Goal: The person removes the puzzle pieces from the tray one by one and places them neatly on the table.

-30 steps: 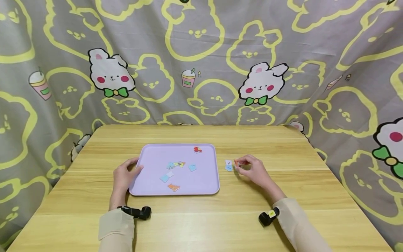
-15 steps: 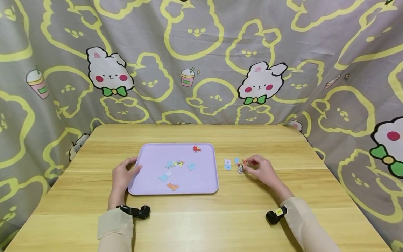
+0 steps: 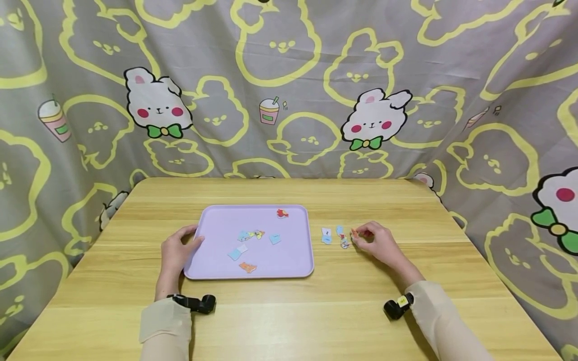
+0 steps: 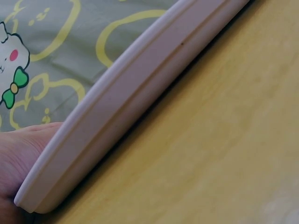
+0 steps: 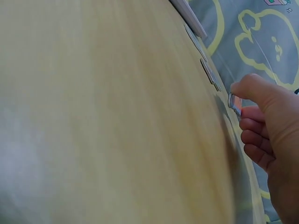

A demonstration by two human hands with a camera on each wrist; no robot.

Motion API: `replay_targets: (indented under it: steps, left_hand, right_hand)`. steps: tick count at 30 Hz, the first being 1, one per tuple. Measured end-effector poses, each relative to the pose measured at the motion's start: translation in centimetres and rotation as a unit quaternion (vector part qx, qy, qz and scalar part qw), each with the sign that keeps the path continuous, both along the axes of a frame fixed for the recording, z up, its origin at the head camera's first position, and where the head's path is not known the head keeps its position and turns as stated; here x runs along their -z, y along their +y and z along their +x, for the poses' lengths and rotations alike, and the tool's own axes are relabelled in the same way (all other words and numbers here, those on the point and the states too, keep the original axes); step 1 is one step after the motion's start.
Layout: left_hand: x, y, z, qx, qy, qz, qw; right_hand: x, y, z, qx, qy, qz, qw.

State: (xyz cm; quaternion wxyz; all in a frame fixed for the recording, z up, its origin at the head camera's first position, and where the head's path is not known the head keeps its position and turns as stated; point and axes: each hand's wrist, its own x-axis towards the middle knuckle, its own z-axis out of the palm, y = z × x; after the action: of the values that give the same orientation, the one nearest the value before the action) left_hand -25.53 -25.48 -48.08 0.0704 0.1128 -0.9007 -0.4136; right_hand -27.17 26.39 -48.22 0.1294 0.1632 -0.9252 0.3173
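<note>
My right hand point(image 3: 377, 244) pinches a small orange puzzle piece point(image 3: 354, 233) between thumb and fingertips, right of the tray. In the right wrist view, that orange piece point(image 5: 236, 103) is tilted up at the fingertips, its other fingers curled below. Just left of it on the table lies a blue piece with red and multicoloured parts point(image 3: 343, 237), then a white and blue piece point(image 3: 326, 235). My left hand point(image 3: 177, 253) grips the left rim of the lilac tray point(image 3: 284, 268), thumb over the edge. The left wrist view shows the tray's side wall point(image 4: 117, 102) and part of that hand.
Several pieces lie apart on the tray: a red one point(image 3: 282, 213), a blue and yellow one point(image 3: 251, 235), a blue one point(image 3: 275, 238), a white and blue one point(image 3: 237, 252) and an orange one point(image 3: 248, 267). A patterned curtain point(image 3: 289, 90) hangs behind the wooden table point(image 3: 289, 321).
My right hand has moved to the right with the orange piece. The blue and red piece now shows on the table to its left. My left hand stays on the tray.
</note>
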Motion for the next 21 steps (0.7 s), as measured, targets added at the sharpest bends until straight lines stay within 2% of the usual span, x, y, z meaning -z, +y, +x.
replay_targets:
  steps: [12, 21]
  left_hand:
    - [-0.13, 0.01, 0.06, 0.002, 0.009, -0.002, 1.0]
    - [-0.23, 0.0, 0.12, 0.003, 0.007, 0.004, 1.0]
  right_hand:
    - [-0.58, -0.07, -0.69, -0.019, 0.019, 0.095, 0.9952]
    - [-0.75, -0.23, -0.95, -0.027, 0.025, 0.134, 0.9902]
